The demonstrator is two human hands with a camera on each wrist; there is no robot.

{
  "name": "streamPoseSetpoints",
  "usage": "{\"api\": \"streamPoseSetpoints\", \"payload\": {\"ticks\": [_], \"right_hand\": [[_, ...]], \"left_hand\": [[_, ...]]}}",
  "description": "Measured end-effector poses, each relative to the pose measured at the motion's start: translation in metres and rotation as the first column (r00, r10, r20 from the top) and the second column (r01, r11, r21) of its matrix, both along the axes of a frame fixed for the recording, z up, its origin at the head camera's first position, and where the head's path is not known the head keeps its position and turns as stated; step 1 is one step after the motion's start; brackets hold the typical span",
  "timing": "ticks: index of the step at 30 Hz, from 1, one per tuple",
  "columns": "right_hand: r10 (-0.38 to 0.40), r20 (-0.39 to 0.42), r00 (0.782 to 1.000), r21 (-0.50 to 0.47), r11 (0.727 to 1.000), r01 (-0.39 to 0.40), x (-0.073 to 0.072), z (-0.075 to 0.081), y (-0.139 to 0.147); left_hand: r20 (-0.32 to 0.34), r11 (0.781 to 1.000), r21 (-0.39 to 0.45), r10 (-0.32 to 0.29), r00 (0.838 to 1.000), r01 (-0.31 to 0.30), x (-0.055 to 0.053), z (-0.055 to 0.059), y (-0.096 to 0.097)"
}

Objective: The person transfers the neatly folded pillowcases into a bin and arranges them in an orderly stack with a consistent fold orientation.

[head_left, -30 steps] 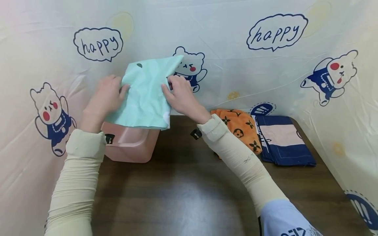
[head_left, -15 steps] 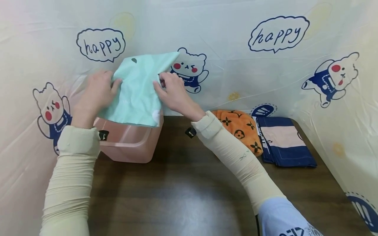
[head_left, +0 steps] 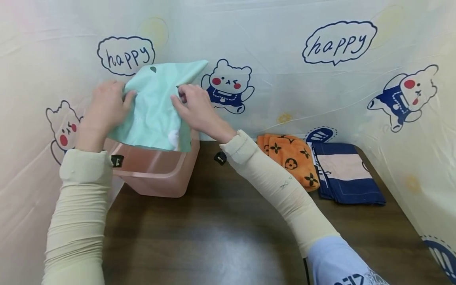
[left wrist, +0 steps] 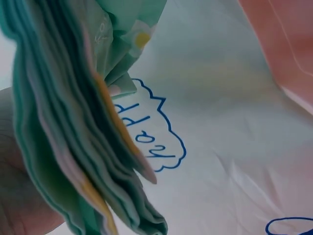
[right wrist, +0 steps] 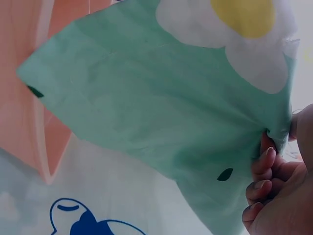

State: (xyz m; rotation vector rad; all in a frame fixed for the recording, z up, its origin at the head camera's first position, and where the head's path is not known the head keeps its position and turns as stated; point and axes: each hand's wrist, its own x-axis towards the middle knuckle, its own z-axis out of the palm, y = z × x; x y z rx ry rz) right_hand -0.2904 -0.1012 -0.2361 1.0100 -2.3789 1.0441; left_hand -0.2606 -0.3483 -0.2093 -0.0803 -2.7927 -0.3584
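Note:
My two hands hold a folded mint-green cloth [head_left: 153, 107] above the pink plastic bin [head_left: 156, 185]. It has a daisy and leaf print, and one top corner sticks out to the right. My left hand [head_left: 107, 105] grips its left edge, with the fingers behind it. At the right edge my right hand [head_left: 197, 109] pinches it; the right wrist view shows that hand's curled fingertips [right wrist: 264, 161] and the crease they make. Many stacked layers of the cloth [left wrist: 73, 117] show edge-on in the left wrist view. The cloth hides the back of the bin's opening.
A folded orange cloth [head_left: 290, 160] with a dark flower pattern lies on the brown table [head_left: 213, 237] at the right. Beside it is a folded navy and pink cloth [head_left: 347, 170]. A printed curtain [head_left: 270, 79] hangs behind and along both sides.
Both hands have carried the green cloth leftward across the bin. More of the bin's opening and right side shows now. The orange and navy cloths have stayed put.

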Motion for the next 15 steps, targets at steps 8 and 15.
{"api": "streamPoseSetpoints", "payload": {"ticks": [8, 15], "right_hand": [[0.005, 0.043, 0.999, 0.009, 1.0, -0.006, 0.0, 0.002, -0.011], [0.025, 0.018, 1.0, 0.022, 0.999, -0.025, -0.001, 0.001, -0.021]], "left_hand": [[-0.012, 1.0, -0.005, 0.028, 1.0, -0.028, 0.0, 0.006, -0.012], [-0.045, 0.999, -0.029, 0.023, 0.999, -0.024, 0.001, 0.013, -0.019]]}}
